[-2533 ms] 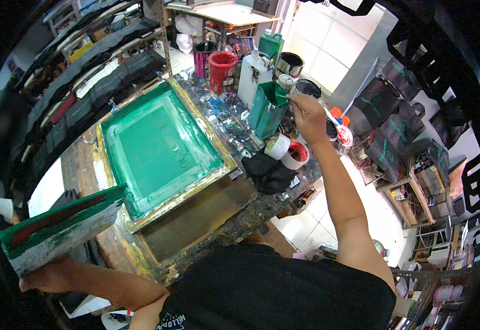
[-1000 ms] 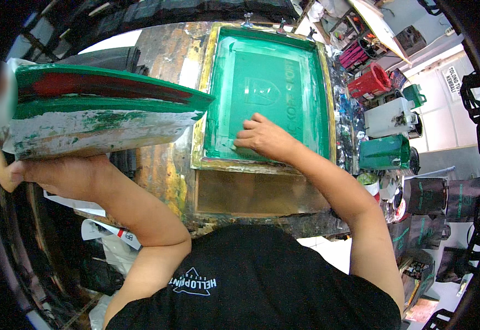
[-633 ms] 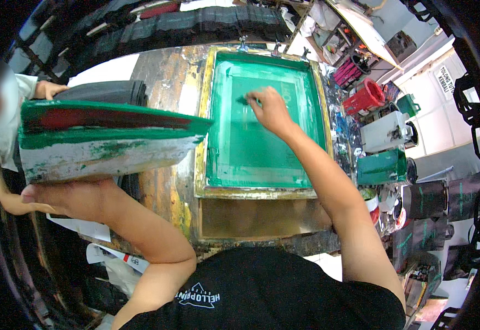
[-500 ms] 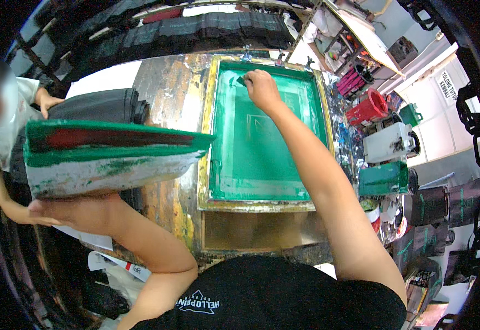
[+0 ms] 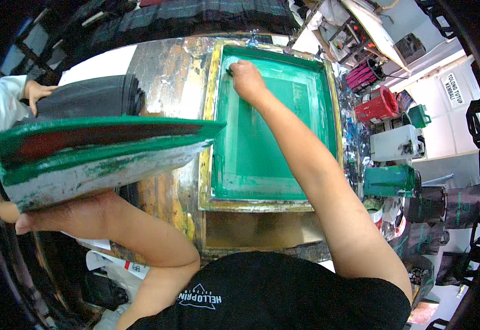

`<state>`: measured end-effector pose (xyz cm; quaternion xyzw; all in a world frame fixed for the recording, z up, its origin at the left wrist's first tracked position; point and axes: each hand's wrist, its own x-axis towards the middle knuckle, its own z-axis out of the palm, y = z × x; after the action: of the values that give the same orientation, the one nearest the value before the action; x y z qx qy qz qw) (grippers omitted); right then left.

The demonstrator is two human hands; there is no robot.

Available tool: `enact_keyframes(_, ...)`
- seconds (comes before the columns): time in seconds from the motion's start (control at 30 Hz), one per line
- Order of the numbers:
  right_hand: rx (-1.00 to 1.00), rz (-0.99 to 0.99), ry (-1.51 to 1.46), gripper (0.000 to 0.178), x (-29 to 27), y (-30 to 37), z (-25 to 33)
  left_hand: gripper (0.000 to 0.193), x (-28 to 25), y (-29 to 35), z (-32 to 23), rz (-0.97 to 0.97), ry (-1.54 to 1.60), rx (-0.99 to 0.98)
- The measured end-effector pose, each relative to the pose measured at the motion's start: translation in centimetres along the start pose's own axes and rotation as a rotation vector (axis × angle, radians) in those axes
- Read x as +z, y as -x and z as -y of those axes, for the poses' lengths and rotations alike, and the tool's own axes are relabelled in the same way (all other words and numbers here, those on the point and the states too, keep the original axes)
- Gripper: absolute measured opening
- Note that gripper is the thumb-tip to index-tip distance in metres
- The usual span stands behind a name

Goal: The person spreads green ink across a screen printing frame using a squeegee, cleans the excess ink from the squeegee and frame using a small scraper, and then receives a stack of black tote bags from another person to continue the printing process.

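My left hand point(image 5: 67, 216) is closed around the underside of a wide squeegee point(image 5: 102, 159). Its pale lower part is smeared with green, and thick green ink lines its upper edge, with a dark red-brown band between. The squeegee is raised to the left of a screen printing frame point(image 5: 213, 110), its right end just over the frame's edge. Inside the frame, green ink covers the mesh point(image 5: 262, 159). At the mesh's far left corner my right hand point(image 5: 245, 81) is closed on a small dark piece, mostly hidden by the fingers.
A co-worker's hand point(image 5: 39, 94) rests by a stack of black fabric point(image 5: 89, 99) at left. The frame lies on a paint-stained table point(image 5: 166, 71). Red point(image 5: 376, 106), white point(image 5: 393, 144) and green containers point(image 5: 389, 180) line the right side. Dark printed pieces point(image 5: 196, 19) lie beyond the table.
My right hand has moved left along the far side of the mesh into the corner. The squeegee has come slightly closer and tilts more. The co-worker's hand has shifted a little.
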<state>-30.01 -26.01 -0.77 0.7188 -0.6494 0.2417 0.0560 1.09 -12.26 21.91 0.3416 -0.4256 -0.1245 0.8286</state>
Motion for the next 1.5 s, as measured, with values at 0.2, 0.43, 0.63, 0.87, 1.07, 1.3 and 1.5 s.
enact_keyframes(0.2,-0.07,-0.001,-0.131,0.01,-1.4,5.3,3.5,0.07,0.3,1.1,-2.4,0.02,0.072,0.018)
enact_keyframes(0.43,-0.102,0.086,-0.299,0.012,-4.5,13.8,8.8,0.075,-1.6,1.0,-5.3,0.087,0.051,0.012)
enact_keyframes(0.63,-0.15,0.146,-0.389,0.014,-6.8,19.8,13.1,0.06,-3.4,0.8,-6.2,0.081,0.082,0.113)
enact_keyframes(0.87,-0.113,0.488,-0.438,0.013,-8.0,20.2,13.7,0.058,-4.6,1.2,-8.0,0.04,0.081,0.068)
enact_keyframes(1.07,0.066,0.79,-0.745,0.015,-5.8,18.5,10.6,0.074,-4.6,1.4,-9.5,0.099,0.074,0.04)
enact_keyframes(1.3,0.448,1.12,-1.213,0.012,-11.8,15.5,9.3,0.083,-6.0,-0.2,-8.3,0.101,0.142,0.0)
enact_keyframes(1.5,0.597,0.615,-1.627,0.015,-22.2,22.3,6.7,0.078,-5.5,-0.2,-7.5,0.164,0.344,-0.125)
